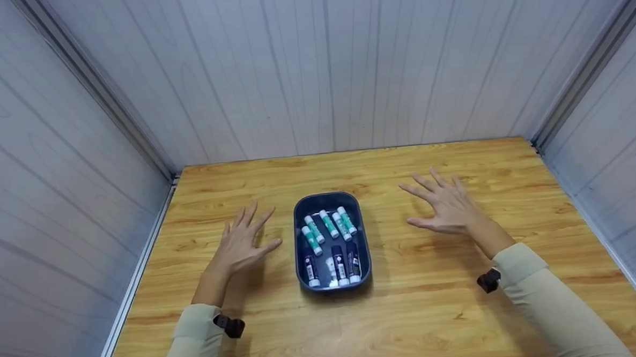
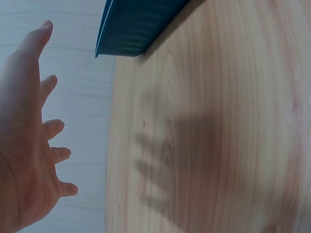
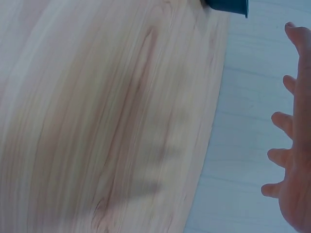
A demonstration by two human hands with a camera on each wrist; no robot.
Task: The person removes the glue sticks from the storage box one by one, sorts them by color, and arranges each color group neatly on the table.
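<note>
Head view alone shows tubes [image 1: 328, 223] in the bin [image 1: 299, 243]; both hands' fingers [image 1: 252, 216] apparently spread, empty.

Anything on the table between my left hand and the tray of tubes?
Nothing: in the head view, only bare wooden table separates the left hand from the dark tray.
</note>
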